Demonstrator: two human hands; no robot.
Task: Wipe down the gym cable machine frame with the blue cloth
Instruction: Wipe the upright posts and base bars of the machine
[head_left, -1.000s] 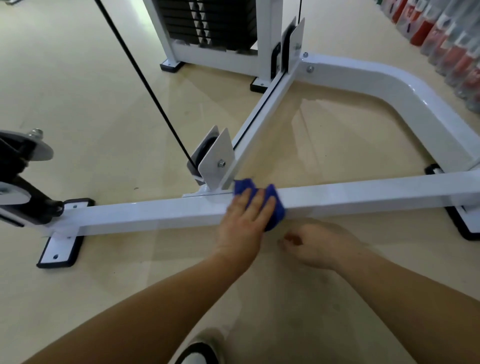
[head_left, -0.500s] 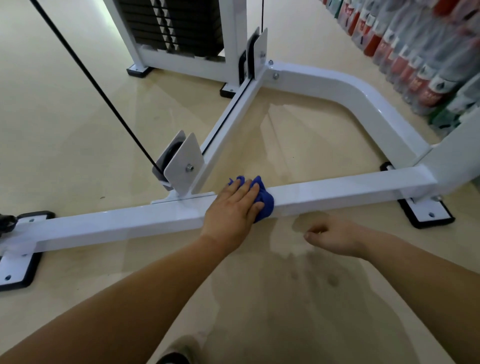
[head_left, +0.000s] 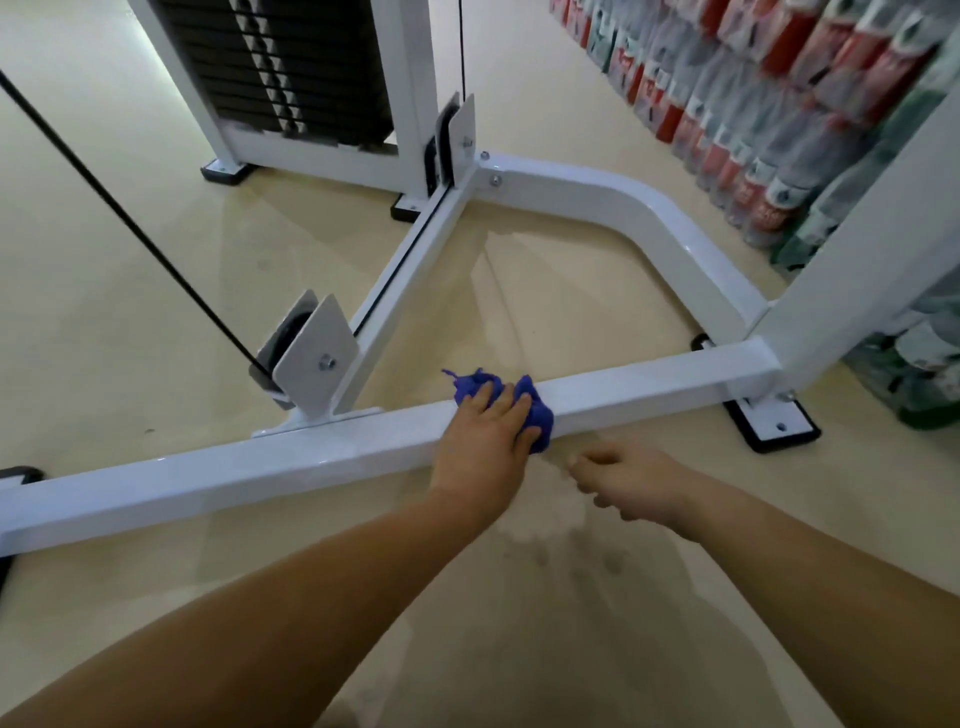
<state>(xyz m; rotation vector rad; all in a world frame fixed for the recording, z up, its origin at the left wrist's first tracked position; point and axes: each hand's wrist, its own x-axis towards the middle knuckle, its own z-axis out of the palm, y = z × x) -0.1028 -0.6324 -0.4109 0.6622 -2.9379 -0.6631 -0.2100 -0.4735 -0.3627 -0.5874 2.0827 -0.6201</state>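
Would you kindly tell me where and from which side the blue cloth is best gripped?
I would pinch the bunched folds of the blue cloth that stick up past the fingertips of the left hand, coming from above. It lies crumpled on top of the white base bar, so the bar blocks any approach from below, and the raised folds probably give fingers something to close on.

Blue cloth (head_left: 537, 415) under left hand (head_left: 485, 447): soft crumpled fabric, matt. Frame bar (head_left: 260, 467) beneath it: white painted metal, smooth, glossy. Pulley plate (head_left: 317, 358) left of the hand: same white finish, bare metal bolt. Floor (head_left: 519, 623) nearer than the hand: beige, smooth, dull sheen, faint smudges.
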